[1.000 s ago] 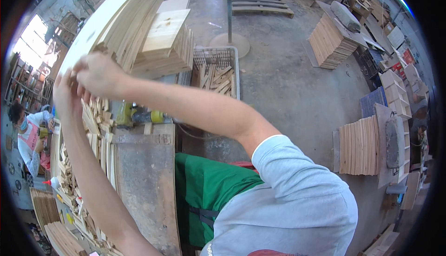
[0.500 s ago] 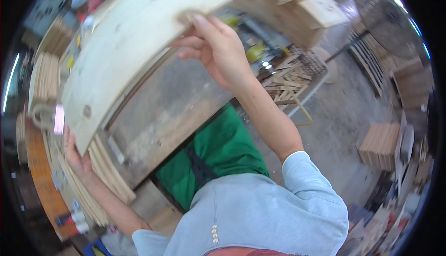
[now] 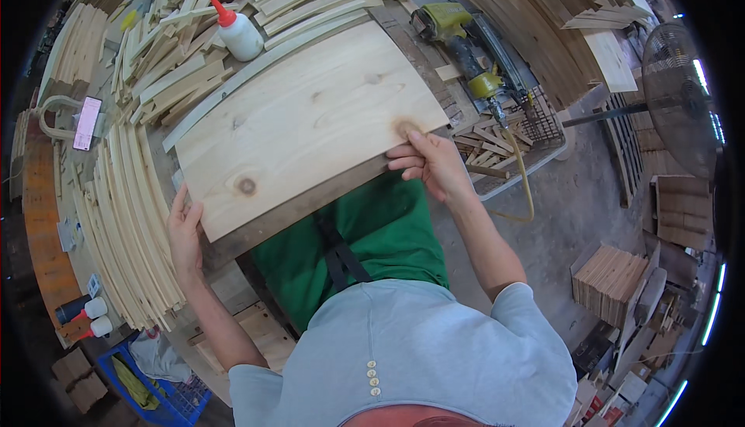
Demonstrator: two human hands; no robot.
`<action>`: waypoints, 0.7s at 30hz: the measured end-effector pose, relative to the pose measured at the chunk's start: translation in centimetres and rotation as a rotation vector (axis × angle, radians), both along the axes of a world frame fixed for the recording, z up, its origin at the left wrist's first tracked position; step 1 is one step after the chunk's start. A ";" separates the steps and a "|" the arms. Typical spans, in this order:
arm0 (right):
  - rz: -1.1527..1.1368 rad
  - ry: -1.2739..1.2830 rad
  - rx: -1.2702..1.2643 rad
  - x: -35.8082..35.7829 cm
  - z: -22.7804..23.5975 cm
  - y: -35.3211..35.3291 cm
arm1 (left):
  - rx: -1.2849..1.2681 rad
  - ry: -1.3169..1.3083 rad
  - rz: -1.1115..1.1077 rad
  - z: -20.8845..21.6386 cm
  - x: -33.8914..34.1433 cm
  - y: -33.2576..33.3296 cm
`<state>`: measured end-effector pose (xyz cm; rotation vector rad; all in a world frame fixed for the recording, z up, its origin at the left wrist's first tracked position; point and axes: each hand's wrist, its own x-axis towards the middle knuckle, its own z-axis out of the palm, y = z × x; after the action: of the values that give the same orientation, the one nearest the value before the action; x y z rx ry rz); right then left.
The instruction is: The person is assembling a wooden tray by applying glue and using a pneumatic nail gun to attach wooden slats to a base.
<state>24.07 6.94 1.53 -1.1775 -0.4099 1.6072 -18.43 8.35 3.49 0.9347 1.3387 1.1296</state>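
A pale, knotty wooden board (image 3: 310,121) lies roughly flat over the workbench (image 3: 256,235) in front of me. At its near left corner, my left hand (image 3: 186,233) is closed on the short edge, fingers along the side. My right hand (image 3: 436,165) pinches the near right corner, thumb on top beside a dark knot and fingers curled at the edge. Just beyond the board's far edge run thin wooden strips (image 3: 310,35). A white glue bottle (image 3: 242,39) with a red nozzle stands among them.
Right of the board lies a green nail gun (image 3: 450,22) with a yellow hose (image 3: 531,194). Below it, a crate (image 3: 555,148) holds wood offcuts. Long strips (image 3: 128,225) are stacked at left, near a phone (image 3: 87,123) on a stand. A fan (image 3: 675,101) stands far right.
The board, raised and tilted half a second ago, has come down and toward me onto the bench. Both hands have moved with it. The glue bottle and strips behind it now show.
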 end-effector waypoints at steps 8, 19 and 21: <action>0.338 -0.169 -0.148 2.8 0.9 1.9 | 0.024 1.100 -0.015 1.2 5.0 -1.4; 0.309 -0.066 -0.154 2.5 0.6 1.5 | 0.057 1.199 -0.194 2.1 5.7 -4.9; 0.344 -0.088 -0.154 1.7 1.0 1.3 | 0.116 1.189 -0.123 1.4 5.0 -4.6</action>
<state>25.79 8.27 2.51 -1.3526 -0.5788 1.9139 -13.43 3.75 4.90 1.8890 2.0872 0.4965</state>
